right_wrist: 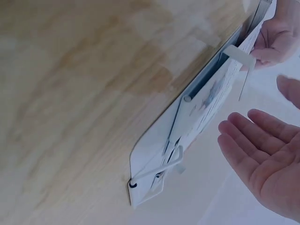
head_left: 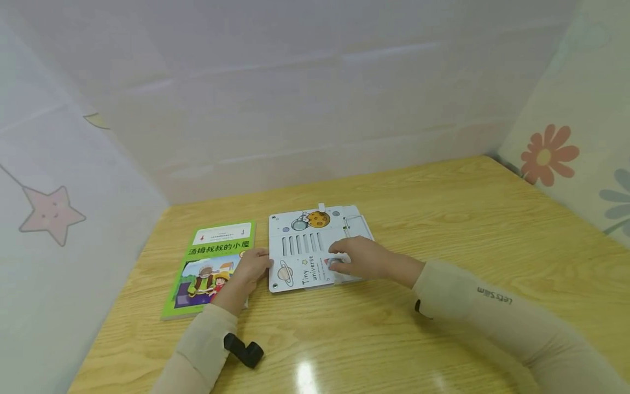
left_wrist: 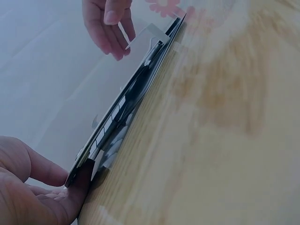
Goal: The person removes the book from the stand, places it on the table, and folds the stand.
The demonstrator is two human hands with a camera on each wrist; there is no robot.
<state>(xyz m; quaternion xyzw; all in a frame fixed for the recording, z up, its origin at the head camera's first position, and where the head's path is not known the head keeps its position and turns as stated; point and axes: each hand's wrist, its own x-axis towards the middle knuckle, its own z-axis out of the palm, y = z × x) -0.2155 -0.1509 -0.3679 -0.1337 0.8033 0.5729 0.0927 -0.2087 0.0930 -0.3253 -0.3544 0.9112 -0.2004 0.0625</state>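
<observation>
A folding book stand (head_left: 300, 221), white with a planet and astronaut print and the words "Tiny universe", lies folded nearly flat on the table. At its left edge, my left hand (head_left: 252, 267) pinches the panel; the left wrist view shows thumb and fingers on either side of that edge (left_wrist: 77, 171). Over the right part of the stand hovers my right hand (head_left: 365, 257). Its fingers (right_wrist: 255, 133) are spread and loosely straight, apart from a white bent tab (right_wrist: 241, 56) in the right wrist view. White wire pieces (right_wrist: 161, 171) stick out at the stand's end.
A green-covered picture book (head_left: 197, 276) lies left of the stand, partly under my left forearm. The wooden table (head_left: 443, 219) meets pale fabric walls (head_left: 305, 109) at the back and sides. A black strap piece (head_left: 243, 350) hangs from my left wrist.
</observation>
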